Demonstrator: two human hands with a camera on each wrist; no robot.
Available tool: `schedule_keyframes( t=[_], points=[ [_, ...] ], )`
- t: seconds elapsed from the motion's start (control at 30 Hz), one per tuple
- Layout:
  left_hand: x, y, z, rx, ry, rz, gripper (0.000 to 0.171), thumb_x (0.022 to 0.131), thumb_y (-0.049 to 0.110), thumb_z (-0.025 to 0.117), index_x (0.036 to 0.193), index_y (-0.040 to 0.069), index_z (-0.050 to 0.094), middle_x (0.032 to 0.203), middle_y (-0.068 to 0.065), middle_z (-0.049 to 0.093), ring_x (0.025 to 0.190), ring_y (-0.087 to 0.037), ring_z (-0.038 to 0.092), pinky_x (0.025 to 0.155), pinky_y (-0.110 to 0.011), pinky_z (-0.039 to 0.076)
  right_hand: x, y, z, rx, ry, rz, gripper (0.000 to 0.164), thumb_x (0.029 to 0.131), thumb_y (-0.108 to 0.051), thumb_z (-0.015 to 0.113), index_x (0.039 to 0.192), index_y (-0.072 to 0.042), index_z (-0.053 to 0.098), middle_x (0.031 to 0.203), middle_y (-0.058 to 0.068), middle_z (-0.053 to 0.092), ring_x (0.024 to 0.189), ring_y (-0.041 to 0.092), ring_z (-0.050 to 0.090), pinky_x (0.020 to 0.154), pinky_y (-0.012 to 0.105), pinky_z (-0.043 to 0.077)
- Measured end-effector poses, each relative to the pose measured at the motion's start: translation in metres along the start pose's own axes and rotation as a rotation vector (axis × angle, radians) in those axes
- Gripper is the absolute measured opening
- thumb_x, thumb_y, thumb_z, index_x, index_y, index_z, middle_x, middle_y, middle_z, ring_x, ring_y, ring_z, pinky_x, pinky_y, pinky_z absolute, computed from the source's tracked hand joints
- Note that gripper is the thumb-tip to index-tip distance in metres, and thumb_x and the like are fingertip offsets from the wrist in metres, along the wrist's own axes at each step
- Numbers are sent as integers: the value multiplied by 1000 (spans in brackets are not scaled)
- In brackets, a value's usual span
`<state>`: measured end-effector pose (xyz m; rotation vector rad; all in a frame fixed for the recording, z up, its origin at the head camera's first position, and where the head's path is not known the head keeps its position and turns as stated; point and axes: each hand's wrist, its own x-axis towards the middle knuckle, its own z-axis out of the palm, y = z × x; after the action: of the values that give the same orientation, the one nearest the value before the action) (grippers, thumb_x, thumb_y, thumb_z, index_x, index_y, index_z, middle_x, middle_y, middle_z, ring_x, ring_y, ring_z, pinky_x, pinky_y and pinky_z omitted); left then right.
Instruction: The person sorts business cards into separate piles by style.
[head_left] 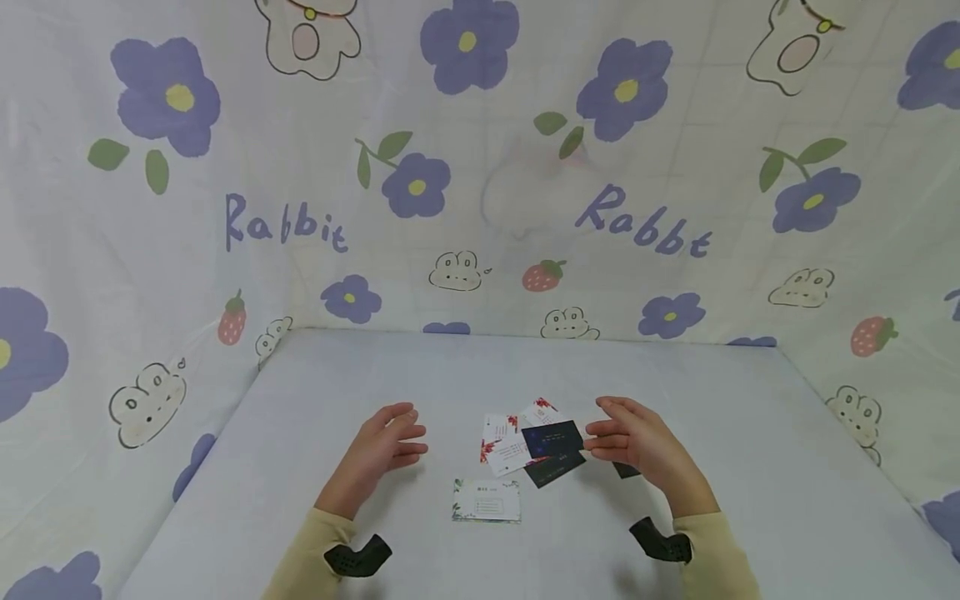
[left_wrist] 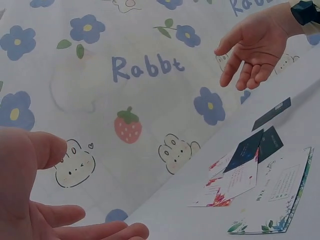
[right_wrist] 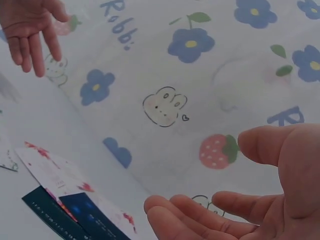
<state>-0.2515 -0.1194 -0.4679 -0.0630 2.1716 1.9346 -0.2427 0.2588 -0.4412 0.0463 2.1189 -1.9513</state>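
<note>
Both hands hover over the white table, relaxed and holding nothing. My left hand is left of the business cards, its palm turned inward. To their right is my right hand, fingers pointing toward the pile. In that loose pile, white cards with red flowers lie partly under a dark blue card and a dark green card. Another dark card lies apart, mostly hidden by my right hand in the head view. Nearer me sits a neat stack of white cards with green leaf corners.
A white cloth printed with flowers, rabbits and strawberries hangs behind the table and at its sides. Each wrist wears a black band, the left one and the right one, over cream sleeves.
</note>
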Motion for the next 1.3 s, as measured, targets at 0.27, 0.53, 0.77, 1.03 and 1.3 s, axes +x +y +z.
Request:
schedule_keyframes(
  t=[0.27,0.53,0.77,1.03,1.3],
  points=[
    [-2,-3,1,-36,-11,5,61,106,37,53,154,4,36,142,-28,57,105,-22,72,96,-37,59,0,-1,-2,15,-6,3,63,109,-36,46,152,5,26,96,0,73,85,13,76,79,25,62],
    [-3,-1,1,-39,-14,3,61,106,37,53,155,4,36,141,-28,58,106,-24,72,97,-38,58,0,-3,-1,14,-10,1,65,109,-37,46,152,5,25,97,0,72,86,14,76,79,25,62],
    [-1,0,2,-32,-26,1,60,106,36,53,154,4,36,140,-27,59,107,-24,72,97,-38,58,0,-3,0,4,-7,5,63,109,-36,45,152,5,26,98,2,72,84,13,75,79,25,62],
    [-1,0,4,-35,-24,3,60,105,36,54,153,4,38,141,-28,58,104,-22,72,96,-38,59,-1,-3,1,-1,-7,3,61,110,-35,44,152,6,26,98,2,72,85,13,75,79,26,62],
    [0,0,6,-23,-19,-4,59,105,35,54,153,4,39,139,-27,60,104,-23,72,96,-38,59,2,-1,7,-58,-10,6,65,109,-39,46,152,5,28,104,7,72,89,15,75,82,27,62]
  ],
)
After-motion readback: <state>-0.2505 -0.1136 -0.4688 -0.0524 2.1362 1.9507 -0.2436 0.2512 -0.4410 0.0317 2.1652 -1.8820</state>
